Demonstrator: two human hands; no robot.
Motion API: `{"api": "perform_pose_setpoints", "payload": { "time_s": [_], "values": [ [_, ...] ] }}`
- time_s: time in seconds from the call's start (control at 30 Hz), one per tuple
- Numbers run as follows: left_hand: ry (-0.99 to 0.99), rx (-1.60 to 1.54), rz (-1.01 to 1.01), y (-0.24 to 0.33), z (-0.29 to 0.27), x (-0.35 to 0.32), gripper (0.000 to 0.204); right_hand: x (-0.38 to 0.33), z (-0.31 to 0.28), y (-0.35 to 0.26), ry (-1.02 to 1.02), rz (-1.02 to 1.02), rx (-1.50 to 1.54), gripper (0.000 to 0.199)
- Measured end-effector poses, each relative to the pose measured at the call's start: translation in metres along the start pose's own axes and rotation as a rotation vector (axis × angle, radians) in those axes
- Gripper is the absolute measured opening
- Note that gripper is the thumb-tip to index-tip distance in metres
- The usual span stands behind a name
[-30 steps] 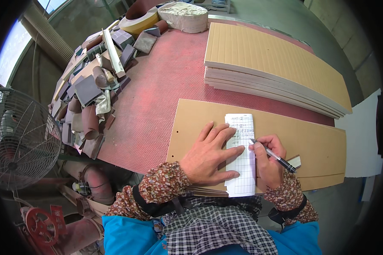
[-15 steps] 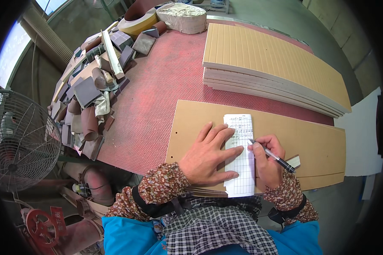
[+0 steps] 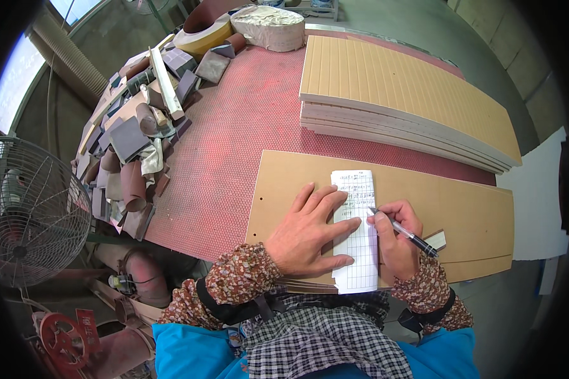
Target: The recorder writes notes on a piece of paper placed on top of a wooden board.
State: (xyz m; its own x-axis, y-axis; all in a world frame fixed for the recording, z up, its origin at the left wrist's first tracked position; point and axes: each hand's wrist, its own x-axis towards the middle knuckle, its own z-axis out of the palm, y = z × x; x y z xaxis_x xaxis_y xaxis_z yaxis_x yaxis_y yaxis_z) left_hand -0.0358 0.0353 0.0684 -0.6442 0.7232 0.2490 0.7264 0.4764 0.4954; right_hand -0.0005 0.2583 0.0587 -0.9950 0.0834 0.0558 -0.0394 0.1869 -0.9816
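Observation:
A narrow sheet of gridded paper (image 3: 359,265) with handwriting across its upper part lies on a smooth tan board (image 3: 291,177). Flat on the board, my left hand (image 3: 306,228) has its fingers spread, with the fingertips over the paper's left side. My right hand (image 3: 398,234) pinches a pen (image 3: 406,232) with a clear barrel and black grip end. The pen's tip meets the paper near its right edge, just under the written lines. Beside my right hand lies a small pale block (image 3: 437,240) with a dark edge.
Behind the board stands a stack of grooved tan panels (image 3: 404,88). Sanding pads and rolls (image 3: 129,139) crowd the left of the red mesh-covered table (image 3: 215,132). At the back sits a tape-like roll (image 3: 202,35). A caged fan (image 3: 28,211) is at far left.
Both hands, the pen and the paper look almost the same. The view has shifted very slightly.

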Motion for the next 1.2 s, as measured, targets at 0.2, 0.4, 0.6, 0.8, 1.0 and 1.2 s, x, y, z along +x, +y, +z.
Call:
{"api": "perform_pose_setpoints", "payload": {
  "time_s": [0.2,0.4,0.6,0.8,1.0,1.2],
  "values": [
    [-0.001,0.0,0.0,-0.0002,0.0004,-0.0003,0.06,-0.0001,0.0004,0.0002,0.004,-0.001,-0.007,0.017],
    [0.002,0.019,-0.003,-0.0011,0.0015,-0.0004,0.061,-0.0004,0.0004,-0.0011,-0.002,0.012,0.004,0.016],
    [0.0,0.015,0.003,-0.0015,0.0011,-0.0006,0.06,-0.0009,0.0001,-0.0026,-0.009,0.021,0.011,0.016],
    [-0.002,0.005,-0.007,-0.0011,0.0007,-0.0007,0.061,-0.0003,-0.0001,-0.0029,-0.012,0.028,0.017,0.015],
    [-0.003,0.01,-0.009,-0.0006,0.0008,-0.0008,0.061,-0.0014,-0.0012,-0.0028,0.009,0.067,0.063,0.015],
    [-0.001,0.021,-0.006,-0.0005,0.0002,-0.0014,0.061,-0.0001,-0.0027,-0.0013,0.016,0.079,0.097,0.014]
  ]
}}
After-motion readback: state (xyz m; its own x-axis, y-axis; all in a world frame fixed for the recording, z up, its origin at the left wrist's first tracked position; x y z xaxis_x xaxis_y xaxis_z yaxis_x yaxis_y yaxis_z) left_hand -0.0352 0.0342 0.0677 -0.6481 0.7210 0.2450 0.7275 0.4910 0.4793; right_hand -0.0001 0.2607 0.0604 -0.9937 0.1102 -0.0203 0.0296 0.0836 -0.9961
